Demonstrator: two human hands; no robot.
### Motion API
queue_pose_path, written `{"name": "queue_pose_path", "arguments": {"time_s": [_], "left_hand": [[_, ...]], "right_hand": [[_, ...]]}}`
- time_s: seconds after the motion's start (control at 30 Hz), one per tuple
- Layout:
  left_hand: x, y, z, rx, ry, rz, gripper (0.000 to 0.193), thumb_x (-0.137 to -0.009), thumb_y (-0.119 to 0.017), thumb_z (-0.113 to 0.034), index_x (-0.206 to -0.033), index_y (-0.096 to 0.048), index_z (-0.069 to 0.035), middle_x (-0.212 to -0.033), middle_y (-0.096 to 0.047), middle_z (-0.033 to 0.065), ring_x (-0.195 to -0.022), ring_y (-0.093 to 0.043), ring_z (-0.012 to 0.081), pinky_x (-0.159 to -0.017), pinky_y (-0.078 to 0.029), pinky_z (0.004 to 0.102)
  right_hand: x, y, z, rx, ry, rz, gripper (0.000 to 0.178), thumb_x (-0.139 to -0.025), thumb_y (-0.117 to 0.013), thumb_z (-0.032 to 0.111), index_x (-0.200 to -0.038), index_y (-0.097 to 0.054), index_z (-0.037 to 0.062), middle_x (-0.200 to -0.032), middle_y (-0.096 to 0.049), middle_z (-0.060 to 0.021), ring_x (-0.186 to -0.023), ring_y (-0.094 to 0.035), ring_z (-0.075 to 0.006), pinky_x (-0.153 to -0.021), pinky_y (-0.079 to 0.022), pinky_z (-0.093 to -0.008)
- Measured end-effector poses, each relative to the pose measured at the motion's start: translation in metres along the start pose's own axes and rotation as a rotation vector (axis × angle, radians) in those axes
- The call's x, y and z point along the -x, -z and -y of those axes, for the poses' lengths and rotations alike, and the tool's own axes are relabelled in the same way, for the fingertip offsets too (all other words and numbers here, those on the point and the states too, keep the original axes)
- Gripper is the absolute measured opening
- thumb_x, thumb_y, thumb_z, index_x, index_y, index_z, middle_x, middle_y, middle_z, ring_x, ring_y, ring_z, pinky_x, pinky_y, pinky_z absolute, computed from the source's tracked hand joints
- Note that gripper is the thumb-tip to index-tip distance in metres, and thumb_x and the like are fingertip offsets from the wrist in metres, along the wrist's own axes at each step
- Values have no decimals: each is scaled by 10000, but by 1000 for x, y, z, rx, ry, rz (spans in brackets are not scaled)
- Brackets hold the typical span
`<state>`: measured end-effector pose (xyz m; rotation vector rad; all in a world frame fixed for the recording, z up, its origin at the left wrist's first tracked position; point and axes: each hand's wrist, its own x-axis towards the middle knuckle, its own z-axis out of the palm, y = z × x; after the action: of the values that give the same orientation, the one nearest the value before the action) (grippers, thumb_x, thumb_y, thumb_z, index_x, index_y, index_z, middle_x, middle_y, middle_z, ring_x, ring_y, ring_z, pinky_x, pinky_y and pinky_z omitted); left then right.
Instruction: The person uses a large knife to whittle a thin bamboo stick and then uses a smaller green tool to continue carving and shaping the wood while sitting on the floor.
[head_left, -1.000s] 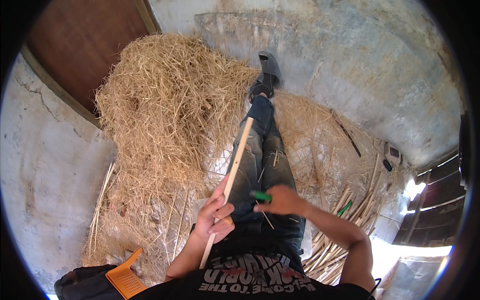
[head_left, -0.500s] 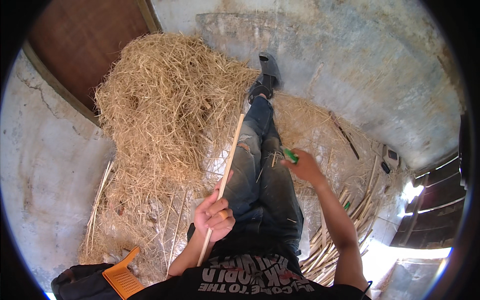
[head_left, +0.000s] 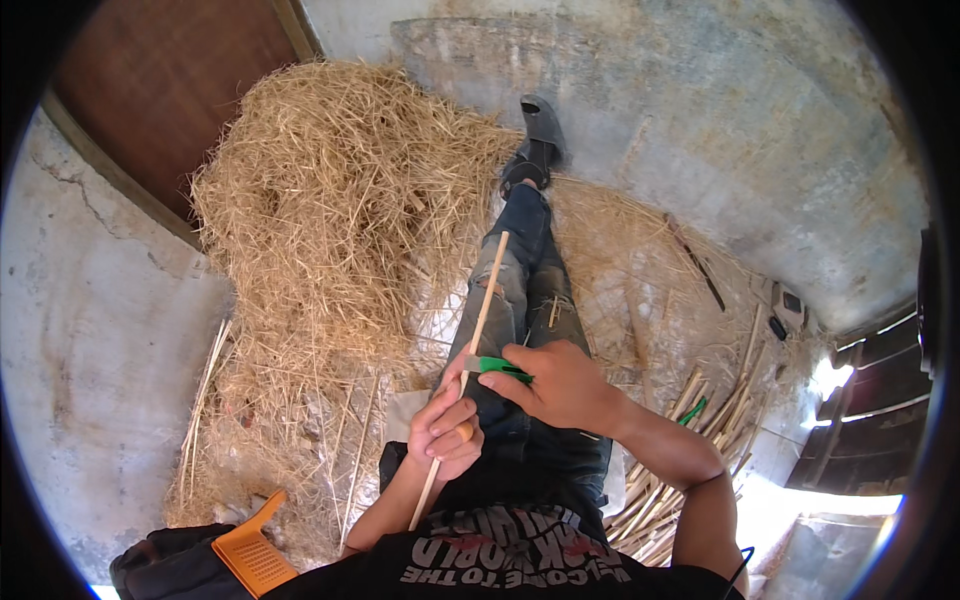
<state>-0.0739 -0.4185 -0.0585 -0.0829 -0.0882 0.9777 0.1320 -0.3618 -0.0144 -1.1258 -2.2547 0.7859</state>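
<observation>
My left hand (head_left: 447, 428) is wrapped round a long, thin pale bamboo strip (head_left: 489, 297), which slants up and to the right over my legs. A ring sits on one of its fingers. My right hand (head_left: 555, 378) grips a green-handled cutter knife (head_left: 500, 367). Its short metal blade lies against the strip just above my left fingers. Whether the edge bites into the strip cannot be made out.
A big heap of straw-like shavings (head_left: 330, 190) lies to the left of my outstretched legs (head_left: 520, 290). Several bamboo strips (head_left: 655, 500) are piled at my right, with another green object (head_left: 692, 411) on them. A long dark blade (head_left: 697, 262) lies near the wall (head_left: 740, 130).
My right hand has come left and nearer with the cutter knife, bringing its blade onto the strip. The strip has shifted slightly right in my left hand's hold.
</observation>
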Motion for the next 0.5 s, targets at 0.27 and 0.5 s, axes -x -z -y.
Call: {"name": "queue_pose_path", "arguments": {"time_s": [0.27, 0.5], "left_hand": [[9, 8, 14, 180, 25, -24, 487, -1124, -253, -197, -1607, -197, -186, -581, -469, -30, -354, -427, 24, -331, -359, 162], [3, 13, 14, 345, -11, 34, 495, -1124, -245, -198, -1612, -176, -150, -582, -467, -22, -357, -428, 33, -341, -384, 166]], "right_hand": [[-18, 11, -34, 166, -114, -195, 432, -969, -629, 469, -822, -618, 63, -625, -603, -203, -586, -615, -435, -538, -480, -507], [-13, 5, -34, 182, 19, 94, 439, -963, -640, 466, -802, -616, 58, -608, -581, -196, -588, -604, -423, -547, -475, -496]]}}
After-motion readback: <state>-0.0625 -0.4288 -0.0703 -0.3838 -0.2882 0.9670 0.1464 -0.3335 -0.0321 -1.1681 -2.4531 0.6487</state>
